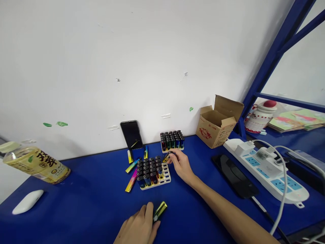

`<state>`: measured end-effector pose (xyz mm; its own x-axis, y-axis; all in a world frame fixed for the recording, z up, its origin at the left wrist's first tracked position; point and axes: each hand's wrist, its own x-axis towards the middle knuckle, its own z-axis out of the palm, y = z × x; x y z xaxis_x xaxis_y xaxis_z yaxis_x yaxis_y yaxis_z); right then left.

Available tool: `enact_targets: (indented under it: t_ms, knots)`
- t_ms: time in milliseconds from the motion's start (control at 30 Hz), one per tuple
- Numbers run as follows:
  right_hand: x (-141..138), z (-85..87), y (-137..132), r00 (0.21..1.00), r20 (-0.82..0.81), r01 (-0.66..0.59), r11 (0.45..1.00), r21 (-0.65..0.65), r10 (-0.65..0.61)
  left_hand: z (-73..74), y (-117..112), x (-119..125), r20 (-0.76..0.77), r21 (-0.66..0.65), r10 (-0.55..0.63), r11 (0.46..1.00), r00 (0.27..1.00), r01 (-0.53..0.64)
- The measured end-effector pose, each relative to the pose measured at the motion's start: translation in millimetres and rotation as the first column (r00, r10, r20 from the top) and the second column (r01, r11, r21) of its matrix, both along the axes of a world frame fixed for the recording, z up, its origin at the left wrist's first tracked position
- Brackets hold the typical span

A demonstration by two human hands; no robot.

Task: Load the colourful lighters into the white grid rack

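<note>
My left hand (141, 222) is low in the middle of the view, closed around a shiny gold-ended lighter (160, 210) that points up and to the right. My right hand (179, 164) pinches another gold and black lighter (166, 157) at the back right corner of the near white tray (166, 179). Several black-topped lighters (149, 171) stand upright in that tray, and holes show along its right side. To its left lie several loose lighters, among them a pink and yellow one (131, 181) and a blue and yellow one (133, 165).
A second filled tray of lighters (172, 140) stands by the wall. A phone (132, 135) leans there; another phone (235, 176) lies at right beside a power strip (266, 169) with cables. An open cardboard box (215, 125), a drink bottle (38, 164) and a white mouse (27, 202) are around.
</note>
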<state>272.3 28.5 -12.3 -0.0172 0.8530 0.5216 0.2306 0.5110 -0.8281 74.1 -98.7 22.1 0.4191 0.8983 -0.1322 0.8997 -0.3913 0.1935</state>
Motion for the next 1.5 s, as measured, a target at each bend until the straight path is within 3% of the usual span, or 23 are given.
enact_targets:
  t_ms: [133, 267, 467, 633, 733, 900, 1067, 1167, 1267, 1333, 1400, 1500]
  knots:
    - [0.5, 1.0, 0.7, 0.998, 0.067, -0.018, 1.0, 0.023, 0.016, 5.4, 15.0, 4.5, 0.244, 0.21, -0.067, 0.978, 0.967, 0.015]
    - [2.1, 4.5, -1.0, 0.99, 0.142, -0.02, 0.997, 0.069, 0.01, 19.0, 38.6, 12.0, 0.418, 0.47, -0.189, 0.882, 0.889, -0.034]
    - [2.6, 4.8, -2.7, 0.982, 0.184, -0.057, 0.994, 0.088, 0.04, 20.7, 62.6, 18.3, 0.363, 0.568, -0.226, 0.822, 0.904, -0.023]
    - [2.7, 1.8, -2.6, 0.975, 0.219, -0.065, 0.992, 0.113, 0.039, 20.3, 66.7, 21.4, 0.173, 0.726, -0.327, 0.68, 0.929, 0.105]
    - [2.5, 2.2, -2.4, 0.972, 0.231, -0.065, 0.99, 0.126, 0.034, 24.7, 67.9, 23.2, 0.096, 0.699, -0.316, 0.697, 0.944, 0.162]
    - [2.4, 4.0, -2.3, 0.971, 0.237, -0.057, 0.991, 0.121, 0.027, 28.2, 71.2, 23.9, 0.091, 0.656, -0.314, 0.733, 0.945, 0.181]
    - [1.9, 3.4, -2.4, 0.973, 0.228, -0.058, 0.992, 0.114, 0.031, 19.5, 68.9, 23.7, 0.055, 0.729, -0.288, 0.666, 0.956, 0.159]
    - [1.6, 3.9, -2.5, 0.974, 0.226, -0.053, 0.993, 0.104, 0.028, 20.6, 66.9, 21.3, 0.114, 0.749, -0.329, 0.648, 0.937, 0.137]
    - [1.3, 6.9, -3.4, 0.971, 0.238, -0.067, 0.992, 0.107, 0.04, 33.9, 78.2, 10.5, 0.284, 0.708, -0.333, 0.705, 0.899, 0.038]
    - [1.1, 9.4, -4.6, 0.959, 0.272, -0.108, 0.991, 0.085, 0.082, 45.3, 98.0, -2.9, 0.451, 0.605, -0.177, 0.781, 0.875, -0.154]
    - [0.8, 11.1, -6.1, 0.944, 0.304, -0.149, 0.988, 0.048, 0.127, 53.7, 125.6, -19.1, 0.572, 0.398, 0.069, 0.848, 0.817, -0.35]
    - [0.6, 11.3, -7.9, 0.942, 0.302, -0.163, 0.986, 0.029, 0.147, 56.6, 169.2, -41.1, 0.68, 0.159, 0.247, 0.87, 0.69, -0.467]
